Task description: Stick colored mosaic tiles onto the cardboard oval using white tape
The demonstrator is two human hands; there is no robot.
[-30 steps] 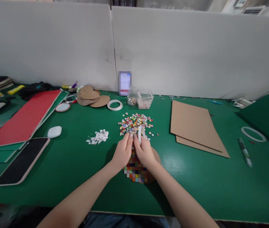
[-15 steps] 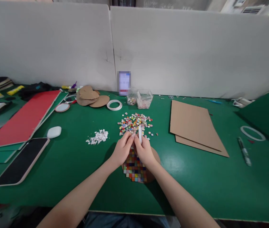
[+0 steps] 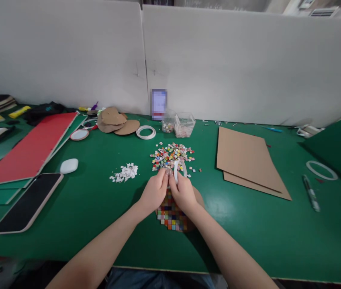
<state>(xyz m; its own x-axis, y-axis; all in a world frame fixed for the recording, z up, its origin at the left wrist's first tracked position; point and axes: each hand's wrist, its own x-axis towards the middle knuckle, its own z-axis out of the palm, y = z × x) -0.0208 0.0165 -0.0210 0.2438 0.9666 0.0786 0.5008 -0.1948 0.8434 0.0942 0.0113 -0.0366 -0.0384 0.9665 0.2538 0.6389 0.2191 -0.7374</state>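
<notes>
My left hand and my right hand meet at the fingertips above a round board partly covered with coloured square tiles. A white ring-shaped roll of tape stands tilted at my right hand, held by its fingers. My left hand's fingers are pinched together against the right ones; what they hold is too small to make out. Just beyond the hands lies a loose heap of coloured tiles. To the left is a small pile of white scraps.
Two clear containers and a blurred screen stand at the back. Cardboard discs and a white roll lie left of them. Cardboard sheets lie right; a phone and red board lie left.
The tape roll at my right hand has turned, from edge-on to showing its open ring. Both hands remain together over the tiled board. The view has shifted slightly.
</notes>
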